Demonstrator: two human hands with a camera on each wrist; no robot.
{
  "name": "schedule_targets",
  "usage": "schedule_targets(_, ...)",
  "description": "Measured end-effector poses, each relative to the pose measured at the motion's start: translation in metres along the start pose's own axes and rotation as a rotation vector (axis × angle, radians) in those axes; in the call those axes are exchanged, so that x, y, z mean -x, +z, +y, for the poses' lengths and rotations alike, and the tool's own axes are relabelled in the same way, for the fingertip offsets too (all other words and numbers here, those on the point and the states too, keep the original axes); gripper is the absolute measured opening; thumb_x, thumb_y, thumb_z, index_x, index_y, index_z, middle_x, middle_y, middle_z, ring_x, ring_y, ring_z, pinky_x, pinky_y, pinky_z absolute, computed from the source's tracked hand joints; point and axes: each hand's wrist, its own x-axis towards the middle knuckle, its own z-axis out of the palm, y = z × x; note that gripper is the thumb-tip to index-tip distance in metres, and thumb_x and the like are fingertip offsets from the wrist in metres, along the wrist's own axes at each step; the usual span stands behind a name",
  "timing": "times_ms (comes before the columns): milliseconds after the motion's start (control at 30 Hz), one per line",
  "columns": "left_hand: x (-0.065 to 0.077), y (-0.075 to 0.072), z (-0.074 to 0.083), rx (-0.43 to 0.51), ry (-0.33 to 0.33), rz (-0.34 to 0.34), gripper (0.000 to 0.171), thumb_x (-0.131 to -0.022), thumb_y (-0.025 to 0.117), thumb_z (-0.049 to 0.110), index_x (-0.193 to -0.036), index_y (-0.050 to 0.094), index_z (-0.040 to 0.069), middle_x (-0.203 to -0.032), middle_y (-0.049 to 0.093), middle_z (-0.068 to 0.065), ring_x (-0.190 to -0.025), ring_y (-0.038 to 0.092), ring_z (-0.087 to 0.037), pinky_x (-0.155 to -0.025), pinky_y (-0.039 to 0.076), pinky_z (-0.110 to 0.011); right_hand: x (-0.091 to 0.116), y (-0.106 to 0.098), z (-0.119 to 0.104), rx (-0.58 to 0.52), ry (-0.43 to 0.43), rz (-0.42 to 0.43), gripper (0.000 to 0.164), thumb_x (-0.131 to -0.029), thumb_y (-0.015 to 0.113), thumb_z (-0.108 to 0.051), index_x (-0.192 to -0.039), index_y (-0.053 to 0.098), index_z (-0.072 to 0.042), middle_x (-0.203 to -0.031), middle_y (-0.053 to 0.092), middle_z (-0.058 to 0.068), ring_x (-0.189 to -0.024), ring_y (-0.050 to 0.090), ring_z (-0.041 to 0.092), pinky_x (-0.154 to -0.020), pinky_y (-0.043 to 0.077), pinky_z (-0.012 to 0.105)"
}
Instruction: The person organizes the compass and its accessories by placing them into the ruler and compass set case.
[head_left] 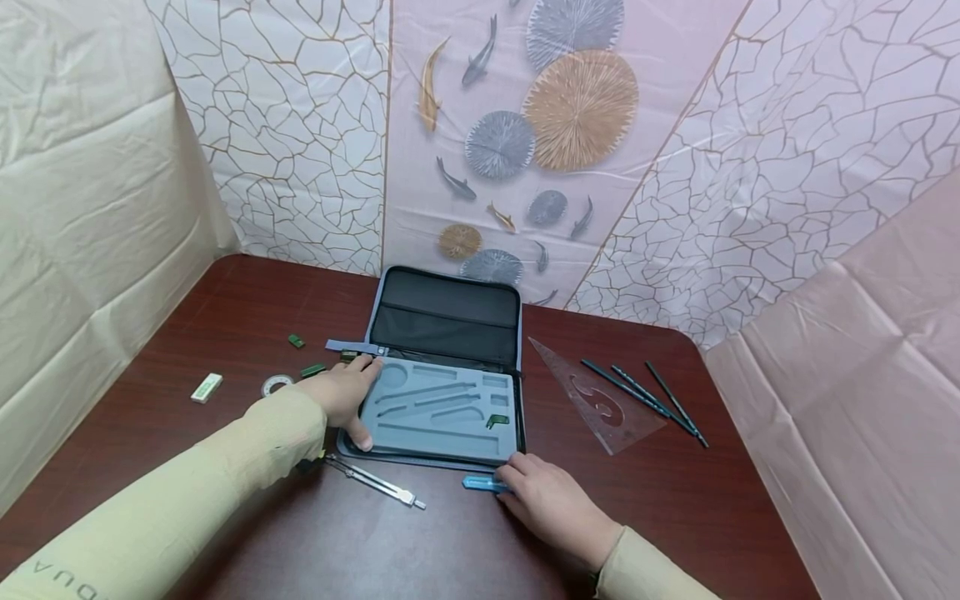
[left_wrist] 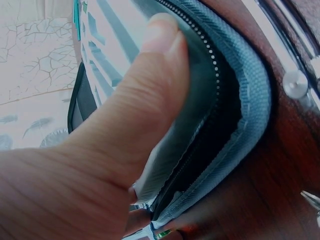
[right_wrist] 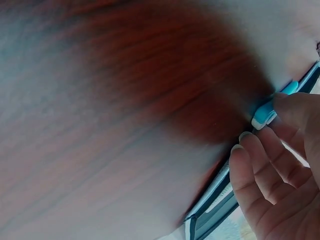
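A zippered blue-grey case lies unfolded, its dark lid (head_left: pixel 446 321) at the back and a grey moulded tray (head_left: pixel 442 442) in front. My left hand (head_left: pixel 347 398) rests over the tray's left side, fingers near its back corner. In the left wrist view its thumb (left_wrist: pixel 160 75) presses on the tray beside the zipper. My right hand (head_left: pixel 551 504) pinches a small flat blue stick-like object (head_left: pixel 480 483) near the case's front edge; the hand covers one end. The right wrist view shows a whitish end on the blue object (right_wrist: pixel 264 112). A dark green angled piece (head_left: pixel 497 421) sits in the tray.
A metal compass (head_left: pixel 378 483) lies before the case. To the left are a white eraser (head_left: pixel 206 387), a white ring (head_left: pixel 276 383) and small green pieces (head_left: pixel 296 341). At right, a clear set square (head_left: pixel 577 400) and dark green pencils (head_left: pixel 675 400) partly overlap. Cloth walls (head_left: pixel 300 125) surround the table.
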Motion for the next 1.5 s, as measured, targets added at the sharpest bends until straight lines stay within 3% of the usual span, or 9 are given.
schedule_targets(1033,0.001,-0.002,0.002,-0.012,-0.008,0.001,0.127,-0.061,0.090,0.044,-0.154,0.014,0.003,-0.155,0.015,-0.025,-0.137,0.023,-0.048,-0.101,0.034,-0.058,-0.004,0.002,-0.002,0.036,-0.071,0.026,0.013,-0.090,0.070,-0.022,-0.100,0.069,-0.015,-0.087,0.052,-0.007,-0.076,0.051,0.008,-0.064,0.048,0.025)
schedule_targets(1500,0.000,0.000,0.000,0.002,0.001,0.002,0.129,-0.060,0.091,0.044,-0.154,0.013,0.002,-0.156,0.014,-0.025,-0.137,0.022,-0.049,-0.100,0.034,-0.059,-0.041,-0.019,0.009,0.054,-0.125,0.146,0.013,-0.089,0.071,-0.017,-0.101,0.067,-0.013,-0.089,0.053,-0.004,-0.077,0.053,0.009,-0.067,0.049,0.027)
